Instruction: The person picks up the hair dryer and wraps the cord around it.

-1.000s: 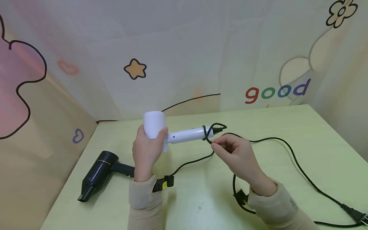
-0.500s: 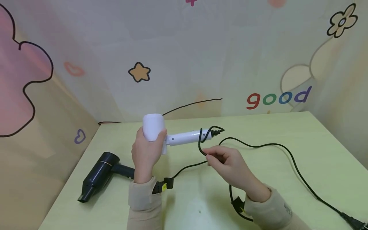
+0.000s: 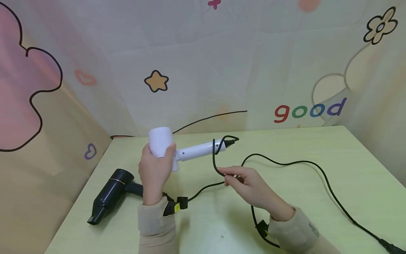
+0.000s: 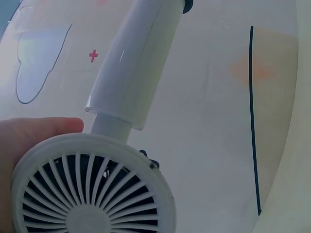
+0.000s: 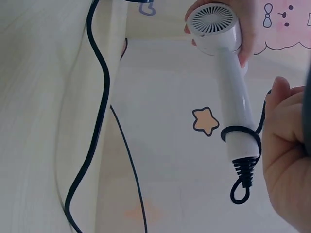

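Observation:
My left hand (image 3: 154,175) grips a white hair dryer (image 3: 196,151) by its barrel, above the table, with the handle pointing right. The slatted rear grille (image 4: 90,194) fills the lower part of the left wrist view. Round the handle's end runs a loop of black cord (image 3: 214,160), which leaves the handle through a ribbed sleeve (image 5: 244,170). My right hand (image 3: 252,187) pinches this cord between thumb and fingers, below and right of the handle. In the right wrist view the loop still circles the handle, and the right fingertips are partly hidden.
A black hair dryer (image 3: 109,195) lies at the left of the pale table (image 3: 317,197), its handle partly behind the left wrist. Black cord (image 3: 330,187) trails across the right side to a plug (image 3: 390,247). A printed curtain (image 3: 203,77) hangs behind.
My right hand has drawn the cord down and left, and its loop at the handle hangs wider. The white hair dryer has shifted slightly left in my left hand's grip.

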Tool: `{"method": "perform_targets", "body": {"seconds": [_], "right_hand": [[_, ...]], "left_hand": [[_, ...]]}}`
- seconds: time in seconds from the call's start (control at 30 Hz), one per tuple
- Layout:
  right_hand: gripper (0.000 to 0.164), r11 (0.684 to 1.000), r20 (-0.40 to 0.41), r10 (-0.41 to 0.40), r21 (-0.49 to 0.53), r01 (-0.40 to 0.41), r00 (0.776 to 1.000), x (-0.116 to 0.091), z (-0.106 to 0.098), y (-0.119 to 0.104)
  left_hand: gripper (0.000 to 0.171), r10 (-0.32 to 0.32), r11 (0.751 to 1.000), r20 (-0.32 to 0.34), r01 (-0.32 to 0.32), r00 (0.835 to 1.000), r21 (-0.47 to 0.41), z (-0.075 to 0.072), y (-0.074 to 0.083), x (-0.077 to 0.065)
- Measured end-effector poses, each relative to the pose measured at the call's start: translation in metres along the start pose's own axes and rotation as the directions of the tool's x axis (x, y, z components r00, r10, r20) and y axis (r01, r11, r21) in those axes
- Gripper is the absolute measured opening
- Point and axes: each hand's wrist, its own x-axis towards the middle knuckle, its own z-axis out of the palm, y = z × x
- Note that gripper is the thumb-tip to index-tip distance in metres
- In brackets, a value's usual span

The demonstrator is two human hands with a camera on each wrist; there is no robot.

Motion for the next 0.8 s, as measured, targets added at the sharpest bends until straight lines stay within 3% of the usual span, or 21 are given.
{"method": "perform_targets", "body": {"seconds": [0.27,0.43,0.6,0.8], "right_hand": [[0.032,0.997,0.072,0.074,0.001,-0.074,0.995,0.005,0.000,0.013],[0.035,0.985,0.108,0.167,0.015,-0.169,0.980,0.007,-0.001,0.022],[0.035,0.943,0.137,0.286,0.137,-0.304,0.948,0.010,-0.003,0.031],[0.037,0.885,0.137,0.379,0.237,-0.401,0.915,0.011,-0.004,0.035]], "left_hand": [[0.076,-0.035,0.998,0.010,0.035,0.999,-0.055,-0.006,-0.001,0.001],[0.077,-0.055,0.995,0.027,0.057,0.998,-0.080,-0.008,0.001,0.000],[0.077,-0.067,0.992,0.054,0.072,0.996,-0.103,-0.009,0.004,-0.001],[0.077,-0.065,0.990,0.069,0.073,0.995,-0.120,-0.009,0.007,-0.003]]}}
